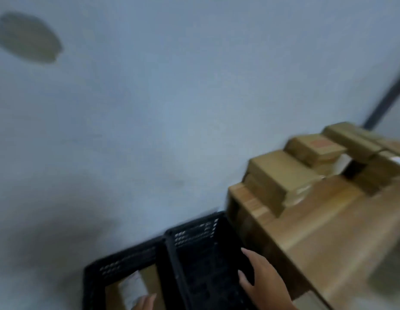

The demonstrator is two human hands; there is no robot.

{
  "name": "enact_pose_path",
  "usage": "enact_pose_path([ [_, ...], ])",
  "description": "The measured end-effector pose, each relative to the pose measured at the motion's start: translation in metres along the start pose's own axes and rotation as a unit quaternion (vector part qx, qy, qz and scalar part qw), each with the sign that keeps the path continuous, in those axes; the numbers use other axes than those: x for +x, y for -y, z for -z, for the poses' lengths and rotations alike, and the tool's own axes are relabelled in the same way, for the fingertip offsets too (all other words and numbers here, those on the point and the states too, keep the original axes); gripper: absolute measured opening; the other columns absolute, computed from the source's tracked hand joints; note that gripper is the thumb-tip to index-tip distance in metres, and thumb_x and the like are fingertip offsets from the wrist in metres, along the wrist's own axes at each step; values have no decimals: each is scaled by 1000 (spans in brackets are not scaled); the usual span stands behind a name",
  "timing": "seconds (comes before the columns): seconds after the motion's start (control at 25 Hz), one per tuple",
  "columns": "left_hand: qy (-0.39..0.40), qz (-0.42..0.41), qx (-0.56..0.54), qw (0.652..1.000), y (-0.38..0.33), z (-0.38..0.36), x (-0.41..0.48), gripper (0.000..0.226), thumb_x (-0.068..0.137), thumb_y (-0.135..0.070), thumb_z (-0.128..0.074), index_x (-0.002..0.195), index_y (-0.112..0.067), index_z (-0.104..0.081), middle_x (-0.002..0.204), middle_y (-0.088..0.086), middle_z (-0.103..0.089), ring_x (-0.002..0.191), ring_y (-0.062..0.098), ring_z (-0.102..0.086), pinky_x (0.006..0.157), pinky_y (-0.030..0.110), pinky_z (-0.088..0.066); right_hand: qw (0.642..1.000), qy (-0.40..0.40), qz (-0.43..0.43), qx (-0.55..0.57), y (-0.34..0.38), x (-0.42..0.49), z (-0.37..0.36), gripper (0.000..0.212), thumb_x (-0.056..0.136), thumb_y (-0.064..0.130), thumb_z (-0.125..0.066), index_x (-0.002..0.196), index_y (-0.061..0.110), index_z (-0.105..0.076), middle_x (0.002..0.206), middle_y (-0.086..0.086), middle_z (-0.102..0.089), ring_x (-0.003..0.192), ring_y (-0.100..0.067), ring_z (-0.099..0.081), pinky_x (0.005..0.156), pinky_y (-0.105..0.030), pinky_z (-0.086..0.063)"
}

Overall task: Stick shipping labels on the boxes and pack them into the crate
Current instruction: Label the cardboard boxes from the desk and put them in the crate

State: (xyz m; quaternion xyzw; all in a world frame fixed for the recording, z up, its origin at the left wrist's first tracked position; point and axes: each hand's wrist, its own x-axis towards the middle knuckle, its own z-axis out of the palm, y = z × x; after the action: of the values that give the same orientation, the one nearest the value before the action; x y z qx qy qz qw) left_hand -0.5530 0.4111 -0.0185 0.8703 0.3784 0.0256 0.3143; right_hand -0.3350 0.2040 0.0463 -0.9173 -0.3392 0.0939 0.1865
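The view is blurred by motion. Two black perforated crates stand on the floor at the bottom: the left crate (pixel 118 262) holds a cardboard box (pixel 147 280) with a white label on top, and the right crate (pixel 194 238) looks dark inside. My left hand (pixel 145 303) shows only fingertips at the bottom edge, over the boxed crate, holding nothing that I can see. My right hand (pixel 264 280) hovers open over the right crate with straight fingers. Several cardboard boxes (pixel 282 175) are stacked on the wooden table (pixel 324 220) at the right.
Grey floor (pixel 149 108) fills most of the view, with a dark oval patch (pixel 26 38) at the upper left. A dark bar (pixel 387 97) slants at the upper right behind the table. The table's edge stands right beside the right crate.
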Motion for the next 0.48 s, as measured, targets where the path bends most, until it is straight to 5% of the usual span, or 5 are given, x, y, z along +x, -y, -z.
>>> enact_pose_path([
  [0.2,-18,-87,8,996,-159,-34,-3,62,94,-53,-47,151,-32,-34,156,-12,-33,139,2,-42,112,14,-30,992,-130,4,-8,-101,-34,135,58,76,26,-84,129,14,-66,117,-1,-71,108,-21,-69,91,-29,-53],
  [0.32,-16,-120,-13,993,-264,-73,10,55,98,-50,-50,149,-33,-38,151,-15,-39,134,1,-45,107,17,-37,988,-152,-2,-16,-180,-42,189,60,88,40,-71,142,24,-52,134,10,-59,124,-11,-58,98,-18,-42],
  [0.48,19,-81,-40,996,-388,-130,20,53,101,-48,-46,151,-32,-37,151,-15,-37,136,8,-44,108,27,-40,988,-152,-29,8,-286,-43,234,60,90,48,-65,145,30,-47,137,14,-57,125,-8,-55,100,-21,-42],
])
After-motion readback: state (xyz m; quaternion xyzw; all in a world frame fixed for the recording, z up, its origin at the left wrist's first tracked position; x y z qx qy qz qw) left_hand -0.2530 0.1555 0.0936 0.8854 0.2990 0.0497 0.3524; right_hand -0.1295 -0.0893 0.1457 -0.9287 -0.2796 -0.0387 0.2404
